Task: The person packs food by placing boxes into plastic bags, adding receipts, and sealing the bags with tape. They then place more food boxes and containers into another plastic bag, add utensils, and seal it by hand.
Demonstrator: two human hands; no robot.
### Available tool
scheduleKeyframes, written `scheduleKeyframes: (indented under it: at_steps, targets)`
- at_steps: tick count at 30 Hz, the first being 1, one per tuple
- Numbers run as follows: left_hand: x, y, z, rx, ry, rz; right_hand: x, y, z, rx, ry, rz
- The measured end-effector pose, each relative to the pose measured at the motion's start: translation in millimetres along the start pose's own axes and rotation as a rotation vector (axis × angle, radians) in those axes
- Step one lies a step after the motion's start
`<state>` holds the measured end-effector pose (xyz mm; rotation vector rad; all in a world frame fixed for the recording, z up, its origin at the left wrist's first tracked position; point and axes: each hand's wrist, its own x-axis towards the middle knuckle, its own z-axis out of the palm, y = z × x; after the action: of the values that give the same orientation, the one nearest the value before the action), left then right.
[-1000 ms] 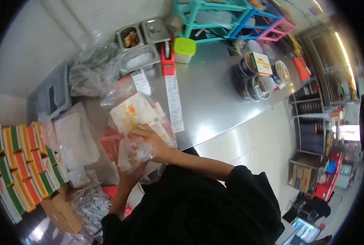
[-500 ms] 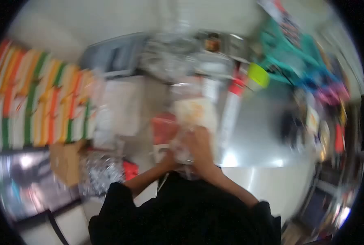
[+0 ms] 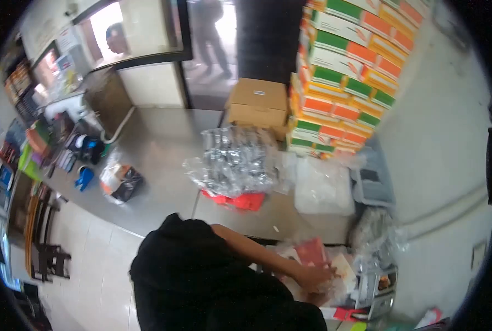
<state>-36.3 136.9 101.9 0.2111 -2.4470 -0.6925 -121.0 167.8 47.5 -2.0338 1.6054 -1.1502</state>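
Low in the view, at the right, my left hand (image 3: 311, 277) reaches over a crinkled clear plastic bag (image 3: 330, 291), its fingers bent and closed on the film. A small part of my right hand (image 3: 316, 299) shows just below it, by the same bag; its fingers are hidden behind my sleeve and the plastic. Beside the fingers lies a flat cream-coloured packet (image 3: 345, 269) with an orange print. A red packet (image 3: 312, 252) sits just beyond my left wrist.
Stacked orange, green and white boxes (image 3: 345, 83) rise at the back right, beside a cardboard box (image 3: 258, 102). Bagged silvery items (image 3: 237, 160) rest on red material (image 3: 240, 201). White plastic sheets (image 3: 324, 187) and a grey tray (image 3: 374, 190) lie near the wall. Beyond the doorway stands a person (image 3: 208, 33).
My head has turned left, so the counter's left part, the doorway and the floor have come into view. My hands now appear lower right, still at the plastic bag.
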Motion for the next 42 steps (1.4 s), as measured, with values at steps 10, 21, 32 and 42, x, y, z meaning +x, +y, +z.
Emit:
scheduleKeyframes:
  at_steps: [10,21,32,42]
  targets:
    - [26.7,1.4,-64.4,-0.257,-0.119,-0.224,-58.9,8.7,-55.9,0.686,0.214,0.577]
    - [-7.7,-12.4,-99.6,0.044,-0.411,0.107,-41.3,-28.3,-49.9,-0.211,0.23,0.276]
    - [-63.9,-48.8,39.2,-0.831,-0.147,-0.579,-13.3,-121.8,-35.0,-0.129,0.653,0.603]
    - [-53.8,-33.8,10.5,-0.538,-0.167,-0.44,-19.1,-168.2,-14.5,-0.384,0.327,0.59]
